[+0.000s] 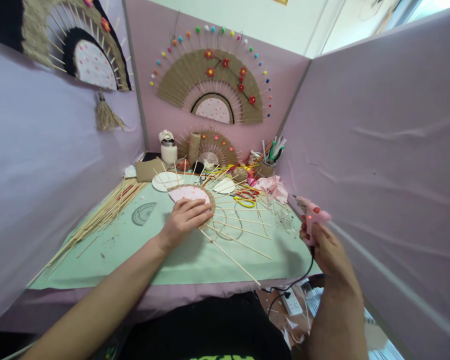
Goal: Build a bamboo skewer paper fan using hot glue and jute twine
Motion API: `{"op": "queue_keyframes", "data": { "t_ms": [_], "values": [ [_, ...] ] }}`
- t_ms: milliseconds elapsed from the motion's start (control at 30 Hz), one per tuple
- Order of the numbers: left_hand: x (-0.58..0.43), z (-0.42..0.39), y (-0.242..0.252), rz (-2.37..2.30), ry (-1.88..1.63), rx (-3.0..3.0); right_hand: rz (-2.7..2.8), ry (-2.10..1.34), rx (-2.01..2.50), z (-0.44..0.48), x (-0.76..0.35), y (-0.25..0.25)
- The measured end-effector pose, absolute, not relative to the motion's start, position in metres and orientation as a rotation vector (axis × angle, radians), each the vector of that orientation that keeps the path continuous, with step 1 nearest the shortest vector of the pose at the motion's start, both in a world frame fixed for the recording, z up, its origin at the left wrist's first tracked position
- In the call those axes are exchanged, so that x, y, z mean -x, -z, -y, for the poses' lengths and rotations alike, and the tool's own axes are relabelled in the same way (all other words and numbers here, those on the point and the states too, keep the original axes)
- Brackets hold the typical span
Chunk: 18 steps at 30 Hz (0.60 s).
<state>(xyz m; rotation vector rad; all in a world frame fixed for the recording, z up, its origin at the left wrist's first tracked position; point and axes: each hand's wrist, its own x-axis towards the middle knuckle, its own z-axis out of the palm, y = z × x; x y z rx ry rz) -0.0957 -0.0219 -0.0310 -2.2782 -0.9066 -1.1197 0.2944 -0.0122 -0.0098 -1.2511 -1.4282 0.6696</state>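
My left hand (189, 217) lies flat, fingers stretched out, across a half-round fan piece (185, 193) of white cloth with pink spots and a twine-wrapped rim. Thin wooden sticks (243, 230) fan out from that rim, some towards the back and some to the right. Part of the piece is hidden beneath my palm. Off to the right, above the table edge, my right hand (324, 245) is closed round the handle of a pink glue gun (310, 215). Its small orange light is lit, its nozzle points up and left, and a black cord hangs from it.
Loose sticks (108, 210) lie in a bundle at the left, near a protractor (144, 214). Yellow-handled scissors (244, 201), pink cloth (273, 189), a jar (168, 151) and a tool holder (265, 169) sit farther back. Finished fans (217, 70) hang on the partitions. A power strip (291, 301) is below.
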Motion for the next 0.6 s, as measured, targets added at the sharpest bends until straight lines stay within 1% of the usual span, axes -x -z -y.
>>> {"op": "queue_keyframes", "data": {
  "t_ms": [33, 100, 233, 367, 500, 600],
  "values": [
    [0.095, 0.022, 0.031, 0.902, 1.107, 2.286, 1.378, -0.796, 1.185, 0.023, -0.289, 0.002],
    [0.095, 0.021, 0.032, 0.892, 1.084, 2.3, 1.333, -0.942, 1.118, 0.042, -0.279, -0.012],
    [0.094, 0.021, 0.033, 0.879, 1.067, 2.296, 1.466, -1.082, 1.183, 0.069, -0.259, -0.027],
    [0.093, 0.022, 0.031, 0.852, 1.005, 2.298, 1.686, -1.111, 1.229, 0.077, -0.244, -0.032],
    [0.091, 0.024, 0.03, 0.841, 0.982, 2.297, 1.976, -1.063, 1.26, 0.07, -0.234, -0.039],
    [0.089, 0.024, 0.031, 0.841, 0.986, 2.289, 2.091, -1.035, 1.268, 0.067, -0.229, -0.044]
  ]
}}
